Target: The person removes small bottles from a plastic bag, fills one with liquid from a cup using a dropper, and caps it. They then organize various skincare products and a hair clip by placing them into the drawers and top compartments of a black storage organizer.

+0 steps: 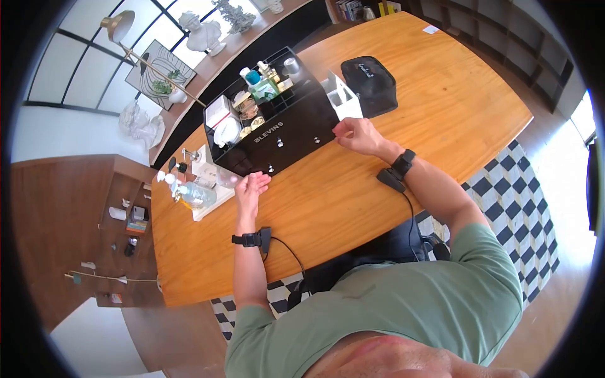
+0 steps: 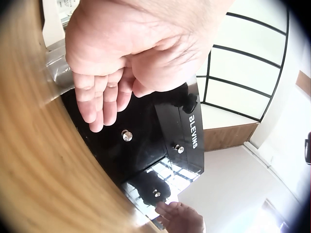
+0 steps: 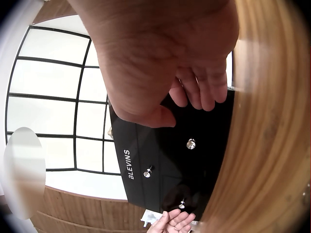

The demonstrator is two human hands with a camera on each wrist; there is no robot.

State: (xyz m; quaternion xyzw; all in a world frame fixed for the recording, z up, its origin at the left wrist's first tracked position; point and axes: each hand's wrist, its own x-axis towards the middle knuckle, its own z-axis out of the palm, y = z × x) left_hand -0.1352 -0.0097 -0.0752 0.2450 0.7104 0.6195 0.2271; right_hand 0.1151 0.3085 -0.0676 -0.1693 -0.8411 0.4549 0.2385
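A glossy black cosmetics organizer point(image 1: 299, 126) lettered BLEVINS stands on the table, its drawers fitted with small crystal knobs point(image 2: 127, 136). Bottles, including a green one with a teal cap point(image 1: 263, 88), and boxes fill its open top. My left hand point(image 1: 251, 189) is by the organizer's left front corner, palm turned inward and fingers extended, holding nothing. At the right front corner is my right hand point(image 1: 360, 137), fingers loosely bent and close to the organizer's side. The right wrist view shows those fingers point(image 3: 208, 97) overlapping the black front, with nothing gripped.
Pump bottles point(image 1: 196, 194) stand on a white tray point(image 1: 211, 205) left of the organizer. A white open box point(image 1: 346, 104) and a black zip pouch point(image 1: 372, 85) sit to its right. Behind are a gold lamp point(image 1: 120, 26) and white busts point(image 1: 201, 34).
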